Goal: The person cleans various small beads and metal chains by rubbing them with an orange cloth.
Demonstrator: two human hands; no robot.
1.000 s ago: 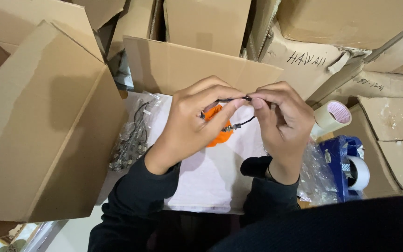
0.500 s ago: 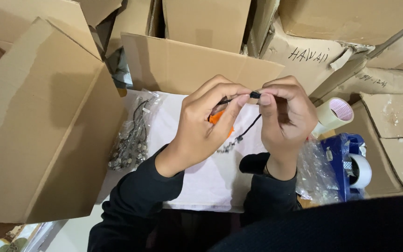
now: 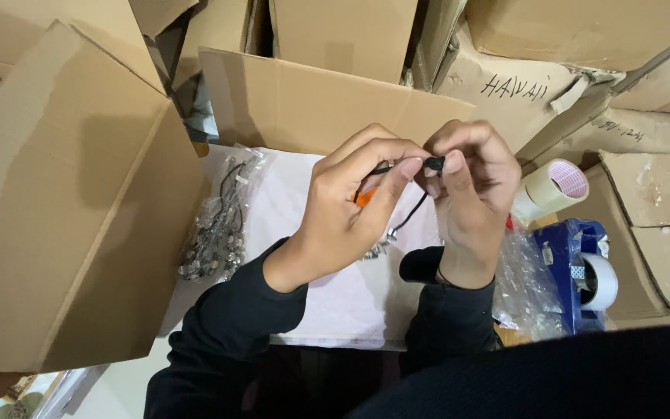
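Left hand: the left hand (image 3: 343,213) is raised above the middle of the white work surface (image 3: 335,310); fingers curled, thumb and forefinger pinched on a thin black cord (image 3: 416,209); something orange (image 3: 362,198) shows under the fingers, too hidden to name.
Right hand: the right hand (image 3: 471,194) meets it fingertip to fingertip; thumb and forefinger closed on the cord's small black end piece (image 3: 433,164); other fingers loosely folded.
Cord: it hangs from the pinch in a slack curve between the wrists, down to a small silvery cluster (image 3: 378,248) just above the surface.
Doing it well: judging by the grip, keep both pinches close to the end piece; hold the cord taut only there, so the hanging part does not snag.
Left edge: a clear bag of dark, metal-trimmed pieces (image 3: 215,233) beside a large cardboard flap (image 3: 63,209).
Right edge: a beige tape roll (image 3: 550,188); a blue tape dispenser (image 3: 575,271); crumpled clear plastic (image 3: 529,283).
Behind: stacked cardboard boxes (image 3: 335,31).
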